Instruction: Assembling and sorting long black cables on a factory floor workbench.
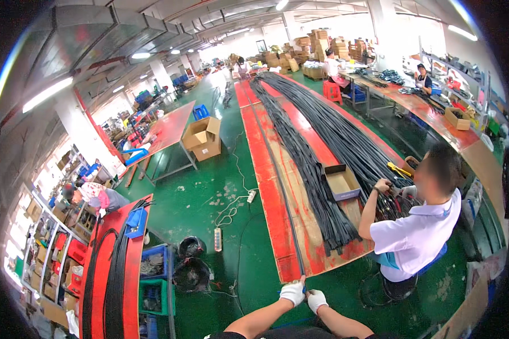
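Observation:
Both of my hands, in white gloves, meet at the near end of a long red-topped table (270, 223). My left hand (292, 292) is closed around the near end of a long dark cable (288, 217), which runs along the table's left side toward the far end. Close beside it, my right hand (316, 300) is closed too, its fingers turned toward the left hand. A small bluish bit shows between the two hands, too small to name. What the right fingers hold is hidden.
Bundles of black cables (300, 164) cover the table, with a shallow cardboard box (341, 182) on them. A co-worker in a white shirt (418, 226) handles cables at the right. Black buckets (191, 274), a power strip (218, 239) and cords lie on the green floor, left.

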Demonstrator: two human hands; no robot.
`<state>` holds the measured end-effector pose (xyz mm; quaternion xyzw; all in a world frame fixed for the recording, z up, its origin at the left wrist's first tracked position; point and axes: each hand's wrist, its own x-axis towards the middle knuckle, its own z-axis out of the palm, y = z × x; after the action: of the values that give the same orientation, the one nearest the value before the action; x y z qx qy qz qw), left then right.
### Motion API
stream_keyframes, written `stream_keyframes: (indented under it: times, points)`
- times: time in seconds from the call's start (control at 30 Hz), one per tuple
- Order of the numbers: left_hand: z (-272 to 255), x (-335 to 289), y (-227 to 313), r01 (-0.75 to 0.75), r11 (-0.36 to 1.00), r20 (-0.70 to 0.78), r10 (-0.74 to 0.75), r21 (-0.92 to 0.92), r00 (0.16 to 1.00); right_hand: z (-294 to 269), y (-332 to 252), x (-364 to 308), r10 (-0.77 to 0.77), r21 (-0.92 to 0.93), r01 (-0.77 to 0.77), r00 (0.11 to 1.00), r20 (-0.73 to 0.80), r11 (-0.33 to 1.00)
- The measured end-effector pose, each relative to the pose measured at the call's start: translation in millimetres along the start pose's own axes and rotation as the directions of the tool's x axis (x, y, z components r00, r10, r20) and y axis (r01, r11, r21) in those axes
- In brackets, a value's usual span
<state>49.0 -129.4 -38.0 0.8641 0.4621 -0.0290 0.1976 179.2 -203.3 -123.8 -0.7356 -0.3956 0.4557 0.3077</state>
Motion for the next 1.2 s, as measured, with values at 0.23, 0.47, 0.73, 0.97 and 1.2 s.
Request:
stream_keyframes:
  times: [0.23, 0.47, 0.73, 0.97, 1.2]
  points:
    - [-11.8, 36.5, 4.7, 0.096, 0.994, -0.069, -0.092, 0.057, 0.993, -26.1, -55.1, 84.8, -0.058, 0.277, 0.01, 0.985, 0.163, 0.961]
    - [-24.2, 62.7, 24.6, 0.113, 0.984, 0.015, -0.116, 0.14, 0.993, -33.4, -30.3, 130.1, 0.081, 0.508, -0.208, 0.962, 0.261, 0.836]
    - [-5.8, 67.3, 0.5, 0.064, 0.991, 0.08, -0.074, 0.118, 0.994, -36.8, -39.4, 124.6, -0.005, 0.122, -0.021, 0.978, 0.209, 0.992]
    - [-4.8, 62.0, -27.1, -0.001, 0.993, 0.122, -0.013, 0.115, 0.992, -16.0, -37.7, 127.4, 0.007, 0.014, -0.01, 0.978, 0.209, 1.0]
    - [-20.2, 71.8, -43.5, -0.013, 0.996, 0.081, 0.005, 0.094, 0.997, -6.5, -53.5, 148.3, 0.044, 0.127, -0.073, 0.975, 0.216, 0.989]
